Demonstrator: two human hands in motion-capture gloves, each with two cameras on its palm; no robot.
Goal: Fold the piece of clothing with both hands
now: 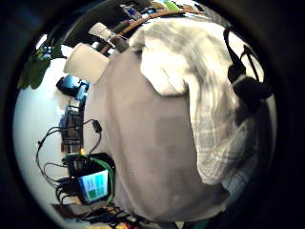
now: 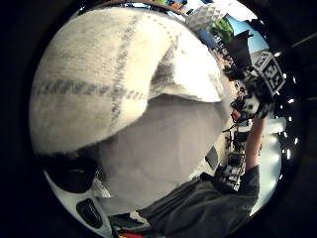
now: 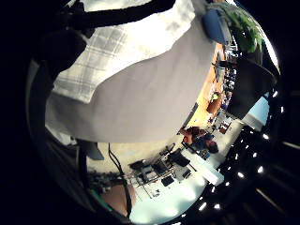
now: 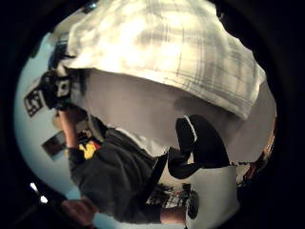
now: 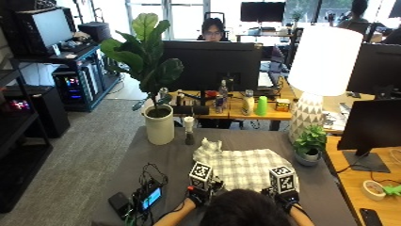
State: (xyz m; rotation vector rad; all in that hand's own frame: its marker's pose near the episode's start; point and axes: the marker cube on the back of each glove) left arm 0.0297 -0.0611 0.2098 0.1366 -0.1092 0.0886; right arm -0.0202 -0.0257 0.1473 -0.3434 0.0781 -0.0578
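A white-and-grey plaid garment (image 5: 241, 165) lies crumpled on the grey table (image 5: 163, 160), in front of me. My left hand (image 5: 198, 194) is at its near left edge and my right hand (image 5: 285, 196) at its near right edge; my head hides the cloth between them. Seen from the left palm, the garment (image 2: 99, 79) fills the view and a black finger (image 2: 69, 173) curls beside it. From the right palm, the cloth's edge (image 4: 167, 52) hangs a little above the table, next to a black finger (image 4: 200, 143). Each hand pinches the cloth.
A large plant in a white pot (image 5: 159, 125) and a small bottle (image 5: 189, 132) stand at the table's back left. A white lamp (image 5: 311, 103) and a small potted plant (image 5: 308, 146) stand at the right. A device with a screen and cables (image 5: 147, 197) lies near the front left.
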